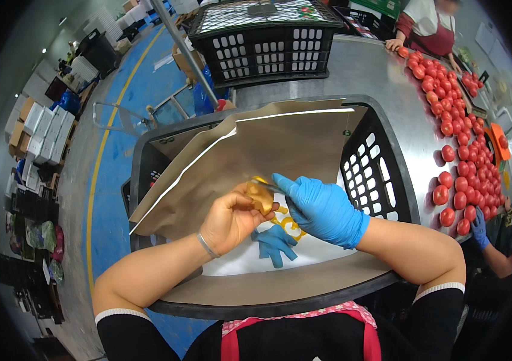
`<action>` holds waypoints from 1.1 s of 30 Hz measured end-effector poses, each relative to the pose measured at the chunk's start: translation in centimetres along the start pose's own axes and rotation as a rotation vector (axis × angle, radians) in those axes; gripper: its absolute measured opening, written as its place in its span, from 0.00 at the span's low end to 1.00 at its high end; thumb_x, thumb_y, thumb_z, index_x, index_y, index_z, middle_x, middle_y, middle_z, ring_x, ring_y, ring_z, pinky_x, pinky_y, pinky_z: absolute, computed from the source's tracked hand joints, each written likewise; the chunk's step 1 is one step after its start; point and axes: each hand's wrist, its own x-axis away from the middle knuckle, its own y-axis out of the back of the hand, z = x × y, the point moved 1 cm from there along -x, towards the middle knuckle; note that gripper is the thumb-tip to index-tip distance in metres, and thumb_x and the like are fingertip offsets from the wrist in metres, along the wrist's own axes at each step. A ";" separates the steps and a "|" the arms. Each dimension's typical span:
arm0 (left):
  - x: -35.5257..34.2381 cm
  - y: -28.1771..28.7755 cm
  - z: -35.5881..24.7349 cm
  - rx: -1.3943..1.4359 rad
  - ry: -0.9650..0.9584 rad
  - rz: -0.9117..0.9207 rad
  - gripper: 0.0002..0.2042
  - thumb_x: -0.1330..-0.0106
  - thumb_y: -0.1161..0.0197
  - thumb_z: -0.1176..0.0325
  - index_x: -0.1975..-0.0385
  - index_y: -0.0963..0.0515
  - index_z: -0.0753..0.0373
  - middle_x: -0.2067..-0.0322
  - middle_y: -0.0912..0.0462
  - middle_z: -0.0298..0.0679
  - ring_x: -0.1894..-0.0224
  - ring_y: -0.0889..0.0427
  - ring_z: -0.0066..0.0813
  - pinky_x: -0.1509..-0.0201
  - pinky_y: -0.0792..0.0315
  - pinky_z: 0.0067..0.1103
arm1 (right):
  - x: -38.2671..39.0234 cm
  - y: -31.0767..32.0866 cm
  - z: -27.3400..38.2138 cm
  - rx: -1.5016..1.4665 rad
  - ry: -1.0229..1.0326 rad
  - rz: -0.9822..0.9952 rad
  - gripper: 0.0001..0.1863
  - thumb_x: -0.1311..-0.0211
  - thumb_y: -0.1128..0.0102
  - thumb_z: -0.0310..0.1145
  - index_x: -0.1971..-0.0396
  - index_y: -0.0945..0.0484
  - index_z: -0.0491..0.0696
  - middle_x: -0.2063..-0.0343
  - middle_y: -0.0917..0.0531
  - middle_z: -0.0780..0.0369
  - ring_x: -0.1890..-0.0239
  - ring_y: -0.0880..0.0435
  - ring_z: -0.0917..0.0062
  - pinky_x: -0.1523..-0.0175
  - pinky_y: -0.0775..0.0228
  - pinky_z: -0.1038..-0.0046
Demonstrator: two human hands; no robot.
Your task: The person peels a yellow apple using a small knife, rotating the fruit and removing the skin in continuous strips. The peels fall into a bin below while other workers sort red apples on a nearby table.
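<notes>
Above the inside of a lined black crate (399,174), my bare left hand (232,219) pinches a smooth yellow-orange piece (260,197) that looks like fruit or vegetable; its kind is unclear. My right hand (325,210), in a blue glove, closes round a slim metal tool with a dark blade (265,185), probably a knife. That blade meets the upper side of the yellow piece, and its handle is hidden in my fist. Yellow curled strips (291,230) lie below my hands on the crate's white bottom. Beside them rests a crumpled blue glove (275,243).
Brown paper (292,141) lines the crate and stands up at its far side. On the steel table (364,66) are many red tomatoes (441,194) and a lidded black crate (262,51). Two co-workers' hands (395,44) (479,228) are near the tomatoes.
</notes>
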 end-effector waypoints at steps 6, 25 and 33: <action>-0.1 -0.6 0.4 0.036 0.022 -0.049 0.12 0.36 0.52 0.65 0.57 0.28 0.62 0.55 0.26 0.45 0.52 0.28 0.36 0.44 0.35 0.36 | 0.1 -0.1 0.3 -0.066 -0.004 -0.013 0.30 0.49 0.42 0.32 0.43 0.37 0.45 0.75 0.24 0.59 0.76 0.22 0.69 0.74 0.29 0.72; 0.0 0.6 1.1 -0.034 0.042 0.159 0.17 0.34 0.54 0.58 0.51 0.32 0.62 0.53 0.28 0.39 0.52 0.31 0.32 0.49 0.37 0.31 | 0.1 -0.8 0.2 -0.146 0.100 -0.015 0.21 0.54 0.35 0.48 0.76 0.28 0.44 0.86 0.24 0.57 0.84 0.22 0.68 0.79 0.30 0.70; 0.2 0.3 1.0 -0.014 0.046 0.202 0.19 0.33 0.55 0.56 0.51 0.32 0.63 0.56 0.28 0.41 0.54 0.31 0.32 0.51 0.40 0.31 | 0.0 -0.8 0.3 -0.208 -0.006 0.125 0.20 0.50 0.37 0.49 0.70 0.29 0.49 0.79 0.23 0.58 0.77 0.21 0.63 0.73 0.29 0.68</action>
